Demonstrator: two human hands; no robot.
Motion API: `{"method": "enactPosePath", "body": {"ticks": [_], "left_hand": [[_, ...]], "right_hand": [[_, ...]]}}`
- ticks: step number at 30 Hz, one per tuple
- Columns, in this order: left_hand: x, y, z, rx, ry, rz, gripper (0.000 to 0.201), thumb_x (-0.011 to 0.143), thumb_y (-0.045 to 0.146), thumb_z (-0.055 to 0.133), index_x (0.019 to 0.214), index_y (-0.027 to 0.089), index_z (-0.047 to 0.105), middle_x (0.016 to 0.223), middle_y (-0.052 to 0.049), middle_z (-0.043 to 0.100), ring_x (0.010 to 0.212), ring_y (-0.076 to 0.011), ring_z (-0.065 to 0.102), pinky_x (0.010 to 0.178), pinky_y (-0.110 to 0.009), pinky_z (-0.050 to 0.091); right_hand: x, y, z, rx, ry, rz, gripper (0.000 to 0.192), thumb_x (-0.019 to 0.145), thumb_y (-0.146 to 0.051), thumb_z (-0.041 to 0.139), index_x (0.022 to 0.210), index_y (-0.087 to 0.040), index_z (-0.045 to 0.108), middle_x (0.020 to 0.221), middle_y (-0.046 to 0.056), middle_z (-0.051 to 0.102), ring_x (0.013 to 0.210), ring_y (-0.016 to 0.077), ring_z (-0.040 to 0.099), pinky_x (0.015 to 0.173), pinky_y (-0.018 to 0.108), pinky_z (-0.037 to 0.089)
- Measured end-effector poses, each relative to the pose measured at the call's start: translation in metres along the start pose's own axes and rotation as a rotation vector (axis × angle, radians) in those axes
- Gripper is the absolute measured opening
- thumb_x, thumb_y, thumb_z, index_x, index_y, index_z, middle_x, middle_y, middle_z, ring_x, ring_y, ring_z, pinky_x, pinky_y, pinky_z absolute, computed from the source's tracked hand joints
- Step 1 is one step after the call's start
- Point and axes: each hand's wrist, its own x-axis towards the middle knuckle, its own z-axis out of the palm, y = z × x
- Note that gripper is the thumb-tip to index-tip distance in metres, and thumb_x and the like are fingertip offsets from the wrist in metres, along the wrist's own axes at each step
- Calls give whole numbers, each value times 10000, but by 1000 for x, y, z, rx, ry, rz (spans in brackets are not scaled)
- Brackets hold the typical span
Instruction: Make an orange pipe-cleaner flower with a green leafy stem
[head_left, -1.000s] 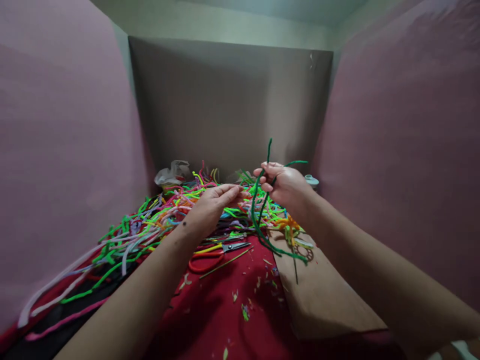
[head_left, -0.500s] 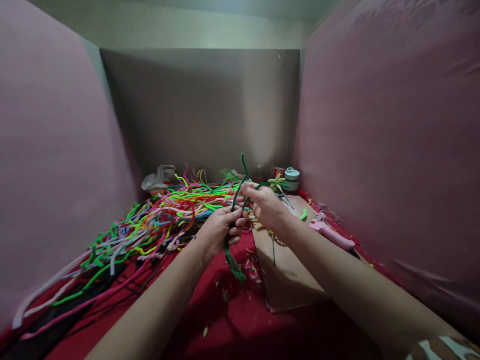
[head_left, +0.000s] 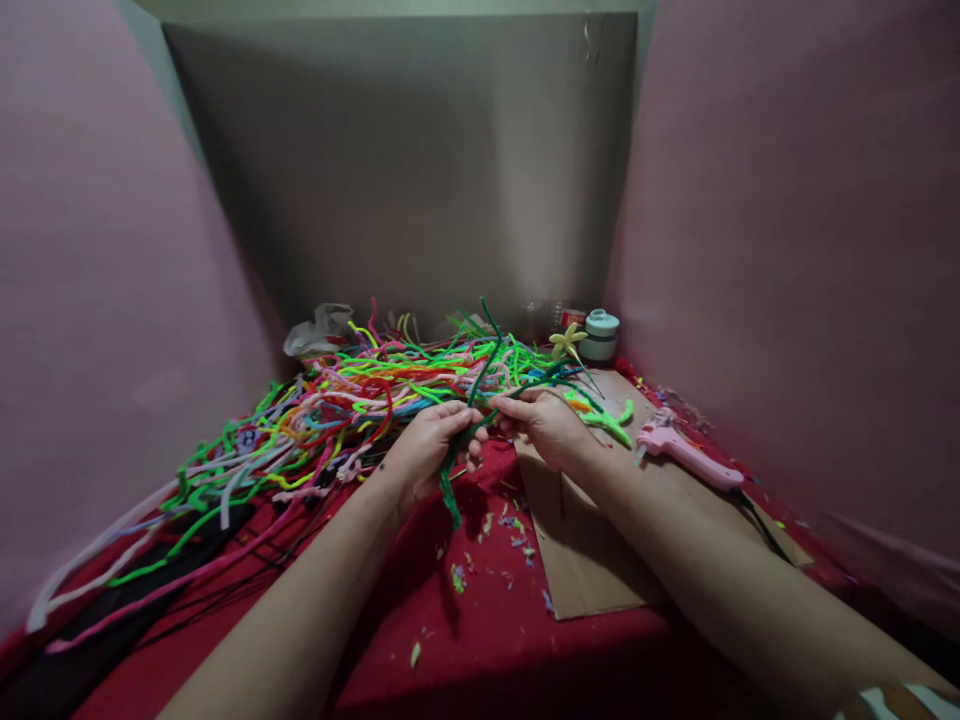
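Dark green pipe cleaners (head_left: pixel 486 362) run through both of my hands in the middle of the view. My left hand (head_left: pixel 441 445) pinches them between thumb and fingers, with a bunched green end hanging below it. My right hand (head_left: pixel 546 420), close beside the left, grips a green strand that sticks out to the right past the fingers. Another strand stands up between the hands, slanting to the upper right. Behind them spreads a heap of pipe cleaners (head_left: pixel 352 400) in many colours. A yellow pipe-cleaner flower (head_left: pixel 568 341) on a dark stem is just beyond my right hand.
A pink glue gun (head_left: pixel 688 452) lies on a cardboard sheet (head_left: pixel 600 560) to the right, its cord trailing forward. A pale lidded jar (head_left: pixel 600 336) and a white plastic bag (head_left: pixel 319 330) stand at the back. Coloured fluff scraps dot the red cloth (head_left: pixel 420 600). Pink walls rise on both sides.
The camera view has tilted down. My right hand has turned lower and slightly away from the left, its green strand now lying flatter toward the right.
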Motion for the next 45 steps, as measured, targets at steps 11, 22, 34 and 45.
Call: {"method": "enactPosePath", "body": {"ticks": [11,22,34,45], "left_hand": [[0,2,-5,80,25,-12,224,686,183,717,893,100,690,832,-77,711,658,-135,647,595,-221,525],[1,-2,-6,-97,18,85,204,644,45,703,843,81,683,725,-71,697,589,-122,641,579,-215,538],[-2,-7,13,-212,87,101,179,623,-12,689,777,76,667,683,-71,701,562,-143,662,572,-234,569],[-5,-12,17,-188,94,133,251,656,9,686,871,122,624,702,-48,685,614,-126,661,612,-213,546]], "right_hand": [[-6,-1,-11,155,-130,77,227,607,-261,770,724,-95,669,563,22,623,470,85,532,463,211,385],[-10,-5,-5,360,-71,-6,182,563,-159,779,677,-133,639,589,10,624,526,97,549,510,227,415],[-15,20,9,215,41,-138,169,628,-227,736,738,-143,639,640,14,625,523,102,529,518,258,439],[-17,25,13,329,109,-96,191,614,-252,751,660,-129,612,534,-8,566,476,96,498,451,232,409]]}}
